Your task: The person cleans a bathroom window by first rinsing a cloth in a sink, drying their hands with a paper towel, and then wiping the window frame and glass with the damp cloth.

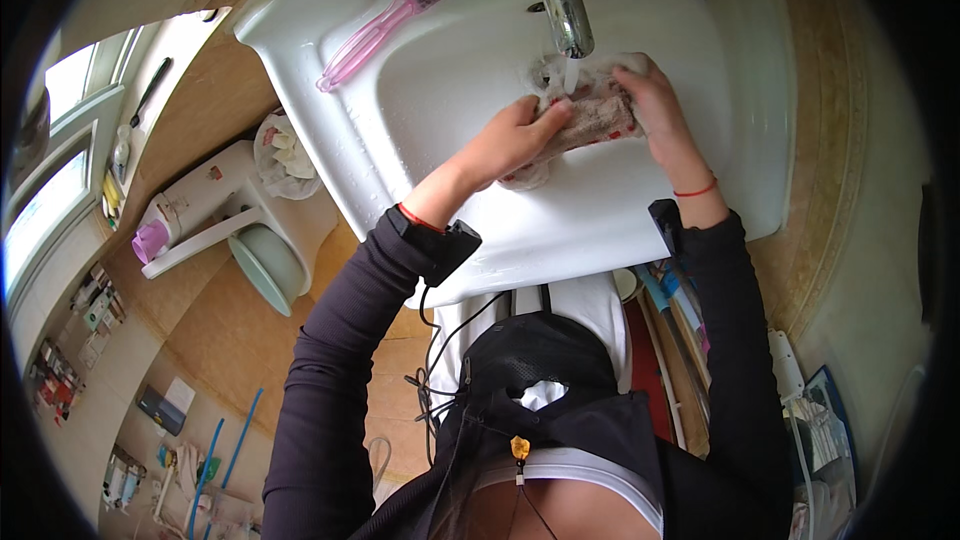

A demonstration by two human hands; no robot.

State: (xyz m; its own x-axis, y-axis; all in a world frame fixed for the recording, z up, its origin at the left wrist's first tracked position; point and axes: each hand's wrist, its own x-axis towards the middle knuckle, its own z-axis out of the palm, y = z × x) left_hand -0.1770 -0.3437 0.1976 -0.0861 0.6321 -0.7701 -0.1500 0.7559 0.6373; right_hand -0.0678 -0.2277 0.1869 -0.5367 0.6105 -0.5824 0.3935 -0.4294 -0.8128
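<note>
A wet, soapy cloth (596, 120), greyish with red spots, is stretched between my hands in the white washbasin (465, 217). My left hand (517, 131) grips its left part, thumb on top. At its right end my right hand (654, 101) holds the cloth, with suds about the fingers. Water runs from the metal faucet (566, 7) onto the cloth. Part of the cloth hangs below my left hand, against the basin. Red cords circle both wrists.
A pink-handled hairbrush (371, 41) lies on the basin's upper left ledge. Left of the basin are a bagged bin (285, 154), a green basin (266, 266) and a purple cup (151, 240). Dark cables (427, 382) hang below my left forearm.
</note>
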